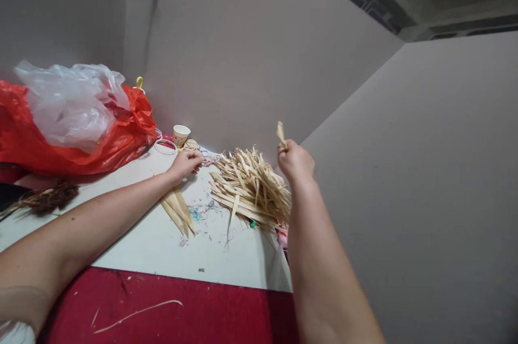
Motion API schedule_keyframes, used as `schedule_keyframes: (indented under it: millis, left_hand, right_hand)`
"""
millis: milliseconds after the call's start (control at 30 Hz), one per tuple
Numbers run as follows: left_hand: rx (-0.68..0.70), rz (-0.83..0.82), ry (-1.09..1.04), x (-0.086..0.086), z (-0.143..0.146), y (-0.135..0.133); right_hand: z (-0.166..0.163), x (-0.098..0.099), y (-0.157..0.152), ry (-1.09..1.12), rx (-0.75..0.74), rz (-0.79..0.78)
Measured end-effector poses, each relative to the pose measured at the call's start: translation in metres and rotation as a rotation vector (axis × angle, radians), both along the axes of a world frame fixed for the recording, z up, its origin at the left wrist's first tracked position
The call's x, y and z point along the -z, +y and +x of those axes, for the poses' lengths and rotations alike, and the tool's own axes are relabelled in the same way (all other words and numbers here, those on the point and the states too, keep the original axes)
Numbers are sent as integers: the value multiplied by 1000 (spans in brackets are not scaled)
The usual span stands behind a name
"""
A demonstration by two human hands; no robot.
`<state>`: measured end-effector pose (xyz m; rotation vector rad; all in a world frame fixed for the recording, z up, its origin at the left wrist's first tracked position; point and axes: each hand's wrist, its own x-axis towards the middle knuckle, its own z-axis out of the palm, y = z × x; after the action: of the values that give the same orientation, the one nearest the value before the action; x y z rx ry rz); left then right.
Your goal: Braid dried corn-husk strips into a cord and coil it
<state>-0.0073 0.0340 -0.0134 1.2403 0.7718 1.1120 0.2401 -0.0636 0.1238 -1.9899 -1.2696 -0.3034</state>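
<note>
My right hand (296, 162) is closed in a fist, raised above the right end of the table. A pale dried-leaf strip (280, 131) sticks up out of it. Below and to its left lies a heap of dried-leaf strips (251, 185). My left hand (186, 165) hovers over the white tabletop, its fingers loosely bent and a little apart, with nothing visible in them. Just beyond its fingertips is a thin reddish string (210, 158). Several broad, flat strips (178, 209) lie under my left wrist, partly hidden by it.
A red plastic bag (137, 128) with a clear bag (73, 101) stands at the left. Along the back are a paper cup (181, 135) and white rings (165, 146). A dark brown fibre bundle (54, 197) lies left. Grey walls (226, 53) enclose the table.
</note>
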Motion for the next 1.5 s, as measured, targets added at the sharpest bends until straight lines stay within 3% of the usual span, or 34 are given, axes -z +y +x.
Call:
schedule_keyframes:
  millis: [67, 133, 233, 333, 467, 567, 667, 867, 1100, 1200, 1367, 1500]
  left_hand:
    - [-64, 28, -22, 0, -1, 3]
    - [-118, 46, -39, -1, -1, 6]
    - [-177, 53, -48, 0, -1, 8]
    - [-217, 58, -30, 1, -2, 10]
    - [-241, 88, -7, 0, -6, 10]
    - [-243, 105, -12, 0, -7, 10]
    - [-252, 108, -28, 0, -6, 11]
    - [-289, 102, -68, 3, -5, 15]
    - [-264, 52, -88, 1, -4, 13]
    - [-138, -28, -73, -3, -2, 7]
    - [250, -173, -85, -5, -2, 0]
    - [300, -149, -131, -3, -2, -1]
  right_hand:
    - [4, -7, 2, -3, -25, -124]
    - [-13, 0, -1, -43, -107, -212]
    - [-70, 37, -14, -60, -344, -270]
    - [-135, 84, -23, 27, -662, -542]
    - [-176, 126, -18, -55, -594, -619]
    - [-168, 141, -9, 267, -664, -557]
    - [-151, 148, -4, 573, -674, -432]
    - [-135, 158, 2, 886, -519, -212]
    - [-138, 158, 6, 1147, -451, 71]
    - [-139, 152, 6, 1293, -500, 190]
    - [-137, 146, 4, 1487, -597, 108]
    - [-135, 148, 5, 1483, -645, 42]
